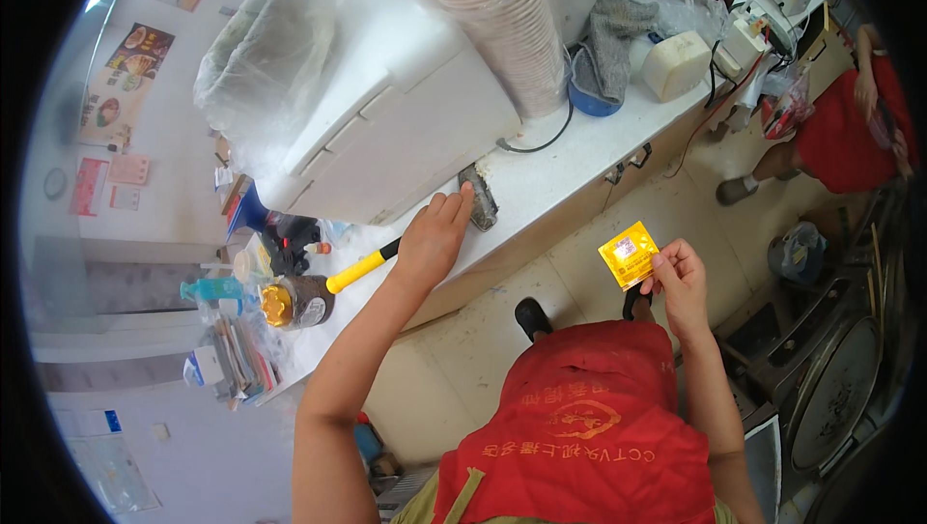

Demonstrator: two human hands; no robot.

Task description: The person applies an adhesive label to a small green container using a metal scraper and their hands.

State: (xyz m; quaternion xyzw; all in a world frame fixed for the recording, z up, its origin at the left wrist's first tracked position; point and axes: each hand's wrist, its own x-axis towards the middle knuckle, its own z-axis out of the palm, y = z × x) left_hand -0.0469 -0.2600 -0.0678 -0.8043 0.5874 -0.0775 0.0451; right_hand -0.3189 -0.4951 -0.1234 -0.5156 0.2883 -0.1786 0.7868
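Note:
My left hand [436, 240] lies over a hammer on the white counter [558, 169]. The black-and-yellow handle [358, 268] passes under my palm, and my fingertips touch its worn, dark head [479, 199]. How far my fingers wrap around it is hidden. Out over the floor, my right hand [679, 281] pinches a small yellow sachet [628, 256] by one corner, between thumb and fingers. The sachet is flat and bears writing and a printed code. Behind the hammer head stands a large white foam box [413, 125], partly under a clear plastic bag [268, 53].
A jar with a gold lid [293, 304] stands by the handle's end. Stacked paper cups [507, 38], a grey glove [612, 38] and a white plastic container [677, 66] line the counter. Another person in a red apron [840, 125] is at right, near a round griddle [833, 397].

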